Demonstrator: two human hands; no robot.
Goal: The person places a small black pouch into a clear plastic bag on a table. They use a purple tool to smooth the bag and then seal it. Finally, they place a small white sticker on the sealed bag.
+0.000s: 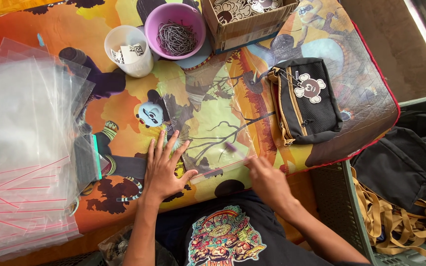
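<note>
My left hand lies flat with fingers spread on the lower left corner of a clear plastic zip bag spread on the colourful cartoon tablecloth. My right hand is at the bag's lower right edge, fingers closed, pinching its rim near the red sealing strip; the hand is blurred. A black pouch with tan trim and a cartoon patch rests just right of the bag.
A thick pile of clear zip bags fills the left. At the back stand a white cup, a purple bowl of metal chains and a cardboard box. A green crate of black pouches sits at right.
</note>
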